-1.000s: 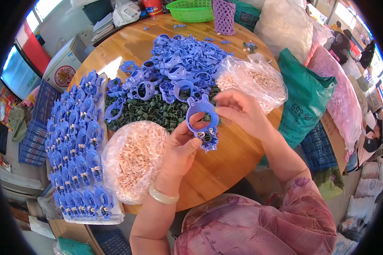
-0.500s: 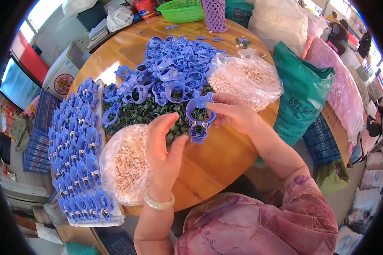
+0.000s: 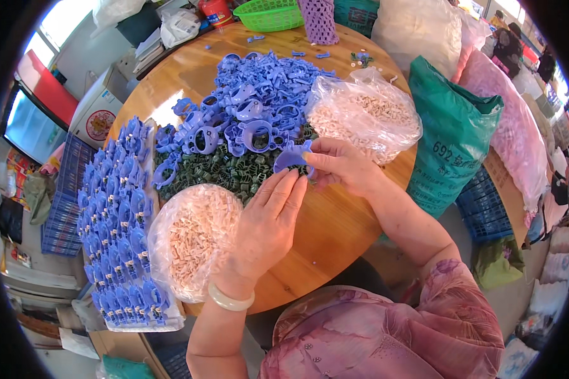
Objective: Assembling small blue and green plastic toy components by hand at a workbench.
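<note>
Over round table, right hand (image 3: 341, 165) pinching blue ring piece (image 3: 291, 156), left hand (image 3: 267, 222) open flat

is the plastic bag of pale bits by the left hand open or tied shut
Open. The clear bag gapes at the top, its pale pieces bare, beside the left hand.

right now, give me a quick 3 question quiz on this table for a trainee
1. True or false: the right hand holds a blue plastic ring piece.
2. What lies just left of the left hand? A) green basket B) clear bag of pale small parts C) red canister
3. Fill in: the dark green parts lie on the round wooden ____.

Key: 1 true; 2 B; 3 table.
</note>
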`<state>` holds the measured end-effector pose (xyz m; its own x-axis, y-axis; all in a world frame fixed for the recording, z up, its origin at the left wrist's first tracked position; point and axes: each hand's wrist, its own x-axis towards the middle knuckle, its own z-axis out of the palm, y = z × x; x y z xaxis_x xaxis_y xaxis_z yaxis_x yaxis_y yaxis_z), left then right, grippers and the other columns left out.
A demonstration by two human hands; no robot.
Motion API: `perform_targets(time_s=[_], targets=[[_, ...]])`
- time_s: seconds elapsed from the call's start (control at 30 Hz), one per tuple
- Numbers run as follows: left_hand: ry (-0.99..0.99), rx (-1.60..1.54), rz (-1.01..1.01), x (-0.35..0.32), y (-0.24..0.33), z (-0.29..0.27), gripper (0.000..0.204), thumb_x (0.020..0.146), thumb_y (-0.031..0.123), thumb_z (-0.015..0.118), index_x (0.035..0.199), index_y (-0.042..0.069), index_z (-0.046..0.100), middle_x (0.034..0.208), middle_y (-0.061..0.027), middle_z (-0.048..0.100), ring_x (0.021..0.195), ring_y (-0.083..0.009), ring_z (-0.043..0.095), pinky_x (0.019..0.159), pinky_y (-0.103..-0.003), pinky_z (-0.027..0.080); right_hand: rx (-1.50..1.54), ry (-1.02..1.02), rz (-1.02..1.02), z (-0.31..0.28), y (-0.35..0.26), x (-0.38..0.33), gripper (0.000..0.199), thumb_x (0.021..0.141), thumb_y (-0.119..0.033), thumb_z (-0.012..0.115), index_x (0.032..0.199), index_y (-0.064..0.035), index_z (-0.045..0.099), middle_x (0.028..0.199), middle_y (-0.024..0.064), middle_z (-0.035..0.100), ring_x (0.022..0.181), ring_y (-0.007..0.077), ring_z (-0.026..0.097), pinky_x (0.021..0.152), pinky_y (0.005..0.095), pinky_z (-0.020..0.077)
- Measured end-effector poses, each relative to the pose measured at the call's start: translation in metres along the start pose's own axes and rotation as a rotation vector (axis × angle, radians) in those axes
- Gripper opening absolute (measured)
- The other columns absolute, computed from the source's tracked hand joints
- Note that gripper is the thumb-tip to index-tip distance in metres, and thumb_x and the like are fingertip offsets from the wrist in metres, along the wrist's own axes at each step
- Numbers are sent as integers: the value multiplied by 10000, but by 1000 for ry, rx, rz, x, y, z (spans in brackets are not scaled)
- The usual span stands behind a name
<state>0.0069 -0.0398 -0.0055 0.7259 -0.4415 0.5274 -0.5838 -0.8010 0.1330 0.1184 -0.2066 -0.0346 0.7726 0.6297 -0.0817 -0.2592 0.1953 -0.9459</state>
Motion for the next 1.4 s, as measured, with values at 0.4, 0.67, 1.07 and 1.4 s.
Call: perform_targets(time_s=[0.4, 0.67, 1.07, 1.4], targets=[[228, -712, -635, -9, -7, 5, 327, 906, 3, 462, 1225, 46, 519, 955, -59, 608, 751, -74, 530, 665, -223, 455, -686, 3, -293, -6, 6, 3, 355, 774, -339, 713, 849, -3, 626, 665, 21, 586, 612, 71, 526, 518, 232, 410], [255, -1163, -784, -19, -16, 16, 336, 907, 13, 475, 1234, 69, 528, 996, -9, 578, 790, -46, 493, 709, -191, 433, -626, -27, -169, -8, 11, 8, 260, 765, -252, 730, 829, -21, 629, 672, -30, 562, 617, 39, 492, 519, 219, 392], [252, -1107, -790, -26, -21, 18, 300, 896, 11, 484, 1172, 68, 587, 948, 1, 603, 775, -41, 512, 697, -189, 444, -692, -54, -95, 4, 3, 6, 266, 769, -274, 721, 842, -34, 632, 644, -10, 571, 590, 50, 517, 503, 213, 399], [311, -1043, -867, -27, -23, 14, 284, 887, 25, 497, 1153, 52, 592, 903, -8, 610, 746, -51, 516, 675, -190, 438, -746, 186, -85, -12, -29, 23, 177, 872, -176, 564, 865, -10, 625, 718, 21, 607, 528, 67, 506, 468, 225, 403]])
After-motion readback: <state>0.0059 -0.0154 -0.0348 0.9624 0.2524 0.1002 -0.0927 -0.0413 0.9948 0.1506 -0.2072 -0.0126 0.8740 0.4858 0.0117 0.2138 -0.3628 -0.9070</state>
